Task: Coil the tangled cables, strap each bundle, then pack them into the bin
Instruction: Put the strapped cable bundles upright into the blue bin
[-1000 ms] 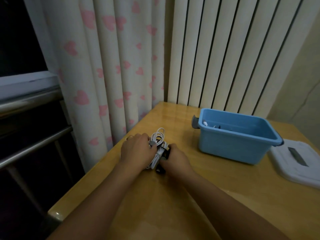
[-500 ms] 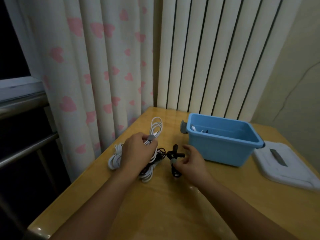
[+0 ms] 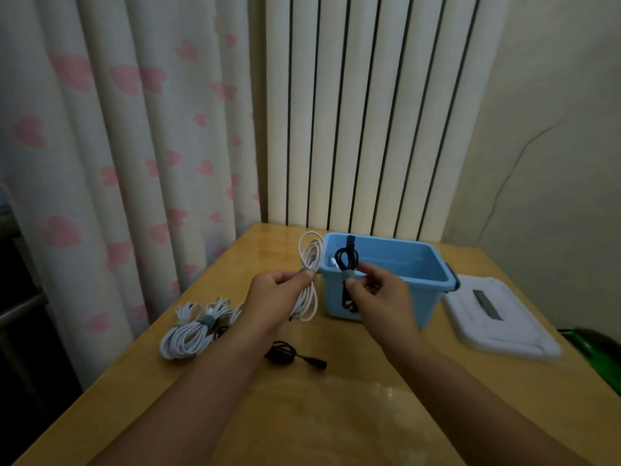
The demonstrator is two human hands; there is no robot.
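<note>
Wooden desk (image 3: 336,415) carries everything, and the landmark is the blue bin (image 3: 396,264) at its far side, open-topped, with something pale already lying inside near its left wall. Right of the bin lies the white lid (image 3: 497,317), flat and apart from it. Well to the left of the bin and nearer the person, white strapped bundles (image 3: 188,334) rest together on the desk, and in front of the bin lies a loose black cable (image 3: 289,354), not visibly strapped.

Now the hands. Left hand (image 3: 275,301) pinches a white coil (image 3: 309,270) at its grey strap, holding it upright just left of the bin's near corner. Right hand (image 3: 379,297) pinches a black coil (image 3: 347,274) by its green strap, hanging against the bin's near left wall, top loop over the rim.

Looks like the packing step. To do it well, lift each coil clear over the rim by the strap, lower it flat against the bin's floor, and let go only once it rests, so loops don't snag the edge or spring open. One hand at a time seems safer.
</note>
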